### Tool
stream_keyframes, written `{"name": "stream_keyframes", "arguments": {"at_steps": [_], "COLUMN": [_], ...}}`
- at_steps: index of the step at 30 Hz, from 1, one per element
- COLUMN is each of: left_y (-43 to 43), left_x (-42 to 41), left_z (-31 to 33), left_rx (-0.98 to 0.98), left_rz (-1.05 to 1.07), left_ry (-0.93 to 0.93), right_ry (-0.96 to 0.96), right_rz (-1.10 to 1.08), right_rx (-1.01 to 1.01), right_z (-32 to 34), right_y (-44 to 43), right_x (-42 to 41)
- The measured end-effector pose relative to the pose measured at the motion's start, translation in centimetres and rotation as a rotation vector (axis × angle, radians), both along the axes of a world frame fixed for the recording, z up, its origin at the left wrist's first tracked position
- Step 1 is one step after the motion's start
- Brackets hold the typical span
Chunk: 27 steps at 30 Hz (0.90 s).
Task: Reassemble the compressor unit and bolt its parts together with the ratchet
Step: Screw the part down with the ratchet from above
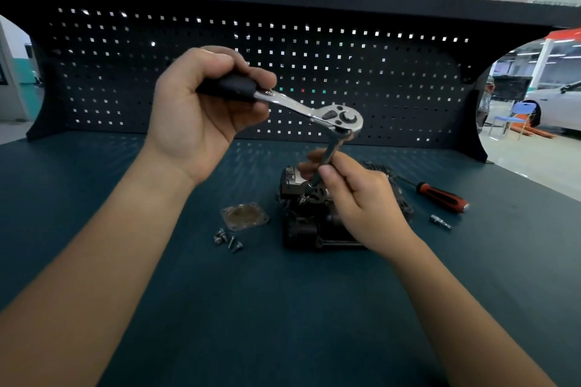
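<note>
Bench: dark teal table with a black pegboard standing behind it.
Left hand: fingers curled round the black handle of the ratchet, raised above the table.
Right hand: thumb and fingers pinch the extension bar running down from the ratchet head.
Compressor: mid-table, beneath the right hand; the bar's lower end meets its top.
Loose parts: square cover plate just left of the compressor, bolts near the plate.
Right side: red-handled screwdriver and a small socket.
</note>
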<state>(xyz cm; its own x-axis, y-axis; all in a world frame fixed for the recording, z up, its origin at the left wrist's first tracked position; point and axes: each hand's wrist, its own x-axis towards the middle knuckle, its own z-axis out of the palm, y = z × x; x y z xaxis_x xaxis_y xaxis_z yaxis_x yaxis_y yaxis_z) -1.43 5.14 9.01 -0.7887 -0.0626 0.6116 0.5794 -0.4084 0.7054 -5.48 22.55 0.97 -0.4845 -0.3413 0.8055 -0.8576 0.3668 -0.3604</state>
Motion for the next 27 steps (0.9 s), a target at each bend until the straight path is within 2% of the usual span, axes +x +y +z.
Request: {"name": "stream_keyframes", "arguments": {"at_steps": [3,5,7,8,10,13,14,16,17,18,19,20,21,23,24,25,27], "left_y": [0.4,1.5,2.3,2.4,2.0,0.9,0.6,0.7,1.3,2.0,2.6,3.4,4.1,4.7,3.6,2.1,0.3], "left_x": [1.3,2.7,3.7,3.7,3.0,1.4,1.2,1.2,1.4,1.8,2.4,3.0,3.7,3.9,3.5,2.8,1.5], "left_z": [-0.6,-1.5,-2.2,-2.4,-1.8,-0.3,-0.3,-0.3,-0.2,-0.2,-0.7,-0.8,-1.0,-1.2,-1.8,-2.6,-3.0], "left_rx": [-0.1,-0.286,-0.506,-0.53,-0.401,-0.206,-0.128,-0.059,-0.126,-0.284,-0.524,-0.656,-0.683,-0.525,-0.378,-0.197,0.025], "left_rz": [0.122,0.292,0.465,0.469,0.322,0.141,0.093,0.072,0.119,0.138,0.078,0.065,0.006,0.151,0.196,0.188,0.08], "left_ry": [0.096,0.248,0.398,0.416,0.286,0.103,0.061,0.098,0.126,0.132,0.147,0.132,0.103,0.172,0.19,0.206,0.176], "right_ry": [0.154,0.217,0.226,0.187,0.052,-0.07,-0.048,0.054,0.087,0.111,0.152,0.2,0.231,0.168,0.076,-0.036,-0.189], "right_rz": [-0.154,-0.255,-0.273,-0.239,-0.128,0.029,0.042,-0.03,-0.083,-0.131,-0.188,-0.255,-0.298,-0.256,-0.183,-0.081,0.092], "right_rx": [-0.074,-0.171,-0.257,-0.278,-0.253,-0.092,-0.073,-0.108,-0.153,-0.2,-0.237,-0.254,-0.255,-0.24,-0.209,-0.162,-0.052], "right_z": [-0.1,-0.2,-0.2,-0.2,-0.2,-0.2,-0.2,-0.3,-0.4,-0.5,-0.6,-0.5,-0.5,-0.7,-0.6,-0.5,-0.4], "right_y": [-0.5,-1.0,-1.3,-1.2,-0.7,-0.4,-0.5,-1.0,-1.3,-1.6,-1.7,-1.7,-1.7,-1.4,-1.1,-0.9,-0.7], "right_x": [-0.6,-1.1,-1.4,-1.4,-1.2,-0.6,-0.5,-0.6,-0.8,-0.9,-1.1,-1.2,-1.2,-1.0,-0.8,-0.7,-0.4]}}
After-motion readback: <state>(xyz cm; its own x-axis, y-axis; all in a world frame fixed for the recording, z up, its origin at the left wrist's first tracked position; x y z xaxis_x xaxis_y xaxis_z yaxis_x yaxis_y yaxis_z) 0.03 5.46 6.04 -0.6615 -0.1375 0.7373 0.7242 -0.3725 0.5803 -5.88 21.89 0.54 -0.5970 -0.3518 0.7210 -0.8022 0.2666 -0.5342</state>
